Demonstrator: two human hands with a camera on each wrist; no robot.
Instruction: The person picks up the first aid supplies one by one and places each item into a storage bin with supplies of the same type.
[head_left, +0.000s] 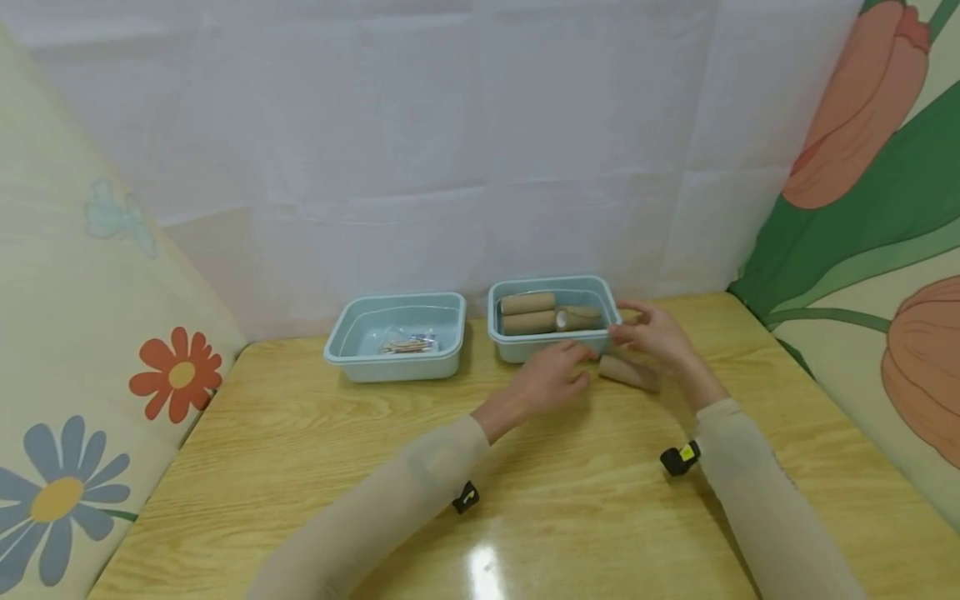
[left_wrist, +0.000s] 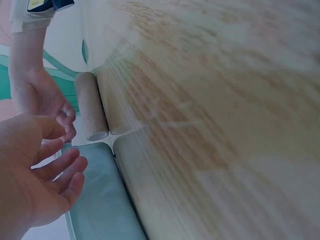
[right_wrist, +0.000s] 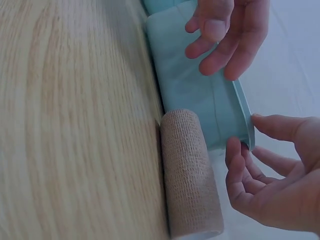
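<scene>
A light blue plastic basin point(head_left: 522, 350) stands at the back of the table, holding several tan bandage rolls point(head_left: 528, 322). My right hand point(head_left: 652, 333) pinches the rim at its right end; in the right wrist view the thumb is on the rim and fingers curl beneath it. Another tan bandage roll point(head_left: 628, 372), with a woven texture point(right_wrist: 190, 175), lies on the table by the basin's front right corner, below the right hand and apart from it. My left hand point(head_left: 551, 379) hovers in front of the basin, fingers loosely bent and holding nothing.
To the left stands a second light blue basin point(head_left: 397, 367) with small clear packets of thin sticks point(head_left: 411, 343) inside. A white sheet point(head_left: 360, 167) hangs behind the wooden table point(head_left: 525, 500). Flowered cloths flank both sides.
</scene>
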